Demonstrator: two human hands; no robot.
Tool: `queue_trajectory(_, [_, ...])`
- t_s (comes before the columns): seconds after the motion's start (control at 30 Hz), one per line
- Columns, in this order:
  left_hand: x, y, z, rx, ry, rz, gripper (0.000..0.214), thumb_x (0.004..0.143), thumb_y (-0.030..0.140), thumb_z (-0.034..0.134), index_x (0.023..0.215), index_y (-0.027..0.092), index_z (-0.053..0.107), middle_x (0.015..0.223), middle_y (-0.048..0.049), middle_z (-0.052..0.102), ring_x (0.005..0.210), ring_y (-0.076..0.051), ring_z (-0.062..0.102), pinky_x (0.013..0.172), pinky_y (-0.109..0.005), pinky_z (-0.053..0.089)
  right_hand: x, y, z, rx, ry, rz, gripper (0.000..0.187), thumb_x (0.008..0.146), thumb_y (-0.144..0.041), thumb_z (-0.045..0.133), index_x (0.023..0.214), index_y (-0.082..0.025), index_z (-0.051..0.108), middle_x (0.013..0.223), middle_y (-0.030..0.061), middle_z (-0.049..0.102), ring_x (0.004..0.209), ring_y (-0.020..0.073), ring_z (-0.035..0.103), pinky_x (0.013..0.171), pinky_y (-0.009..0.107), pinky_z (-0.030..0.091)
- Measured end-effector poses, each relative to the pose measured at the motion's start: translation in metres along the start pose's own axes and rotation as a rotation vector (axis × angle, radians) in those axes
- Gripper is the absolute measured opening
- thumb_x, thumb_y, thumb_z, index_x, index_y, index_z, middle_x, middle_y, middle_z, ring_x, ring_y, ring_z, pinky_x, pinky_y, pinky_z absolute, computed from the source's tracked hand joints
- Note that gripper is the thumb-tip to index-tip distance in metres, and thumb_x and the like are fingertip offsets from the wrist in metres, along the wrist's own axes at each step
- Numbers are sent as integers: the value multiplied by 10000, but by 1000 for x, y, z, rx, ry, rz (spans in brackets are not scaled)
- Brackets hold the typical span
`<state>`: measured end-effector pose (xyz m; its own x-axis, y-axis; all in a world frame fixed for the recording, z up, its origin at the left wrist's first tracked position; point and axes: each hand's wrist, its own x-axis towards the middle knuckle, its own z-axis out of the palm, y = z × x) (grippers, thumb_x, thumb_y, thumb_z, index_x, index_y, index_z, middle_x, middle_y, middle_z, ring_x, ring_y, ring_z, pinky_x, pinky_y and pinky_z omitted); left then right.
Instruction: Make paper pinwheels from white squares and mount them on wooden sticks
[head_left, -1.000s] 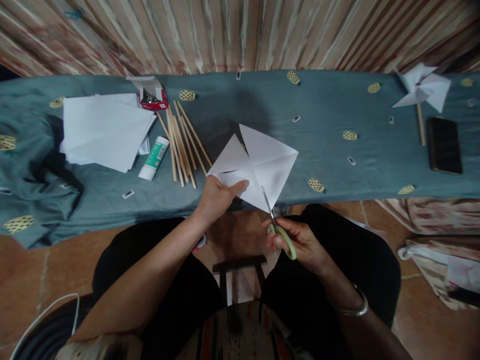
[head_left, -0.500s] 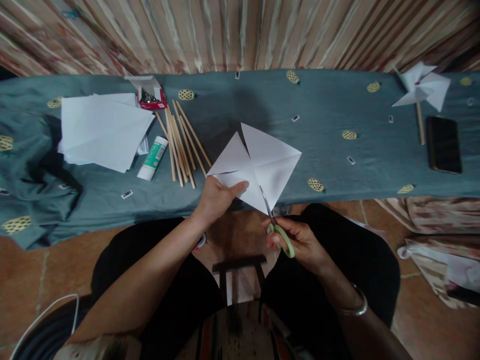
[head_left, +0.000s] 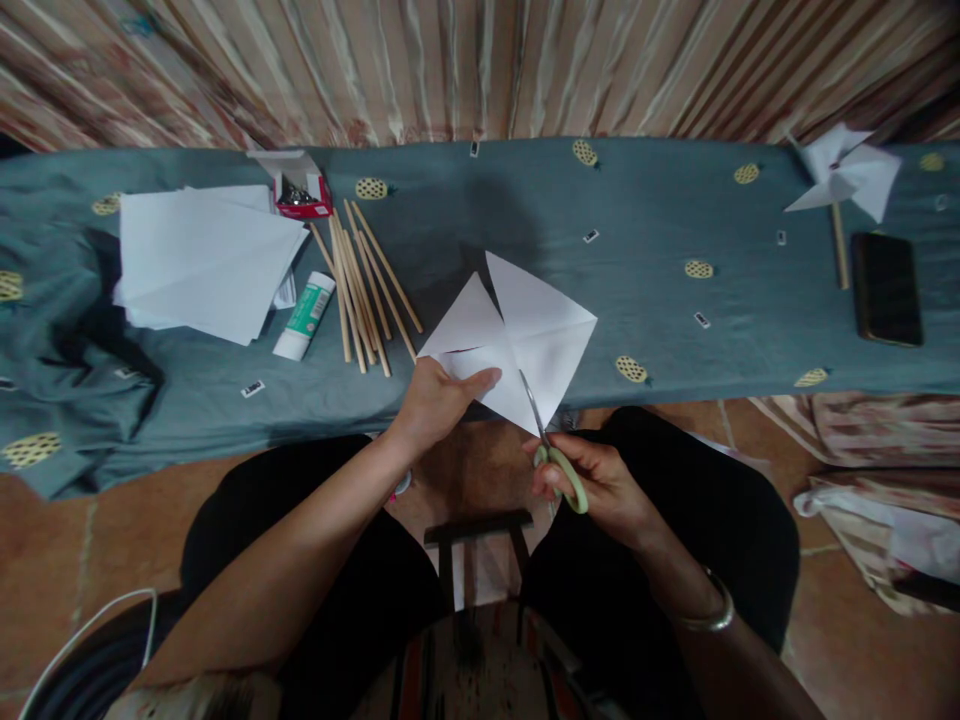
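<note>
A white square of paper, turned corner-up, is held above the near edge of the cloth. Slits run inward from its top and left corners, and crease lines cross it. My left hand pinches its lower left side, thumb on top. In my right hand is a pair of scissors with light green handles, fingers through the loops. One blade lies over the paper, from the bottom corner toward the middle; the other blade is hidden beneath.
On the blue-green cloth lie stacked white sheets, a red box of small metal pieces, a glue stick and several wooden sticks. At the right are a paper pinwheel on a stick and a dark phone.
The paper has shifted slightly down over the scissor blades, with my left hand moving a little right and down along with it. My right hand stays almost in place.
</note>
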<state>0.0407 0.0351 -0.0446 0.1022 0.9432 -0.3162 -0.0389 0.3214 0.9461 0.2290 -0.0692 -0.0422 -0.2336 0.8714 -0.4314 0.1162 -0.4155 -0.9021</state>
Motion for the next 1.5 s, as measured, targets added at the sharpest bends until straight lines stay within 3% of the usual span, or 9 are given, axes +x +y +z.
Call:
queue_trajectory(0.23, [-2,-1,3,-5,-22,3,197,611,218,762,766,110,706,870,-99,740,705,-151,635,658,-246,548,1,-2,0,-34,1,-25,431,821,-582,638,918,-165,685,665,21,672,576,130,629,533,226,512])
queue_trajectory(0.63, [-4,-3,4,-19,-30,0,264,616,221,774,848,124,692,891,-72,737,750,-159,666,701,-266,551,1,-2,0,-33,3,-20,392,825,-565,638,775,-177,619,670,18,663,576,124,620,530,216,489])
queue_trajectory(1.03, [-4,0,4,40,-51,27,278,618,214,752,865,124,661,879,-93,733,764,-189,663,709,-298,563,0,1,-2,-30,-36,-38,356,853,-529,626,822,-174,627,699,18,663,602,117,614,545,209,484])
queue_trajectory(1.5, [-6,1,6,-7,-21,-49,232,619,176,750,837,136,680,849,-57,742,714,-151,663,678,-251,550,1,-5,1,-35,10,3,387,816,-565,647,801,-178,647,622,7,649,564,130,626,521,218,505])
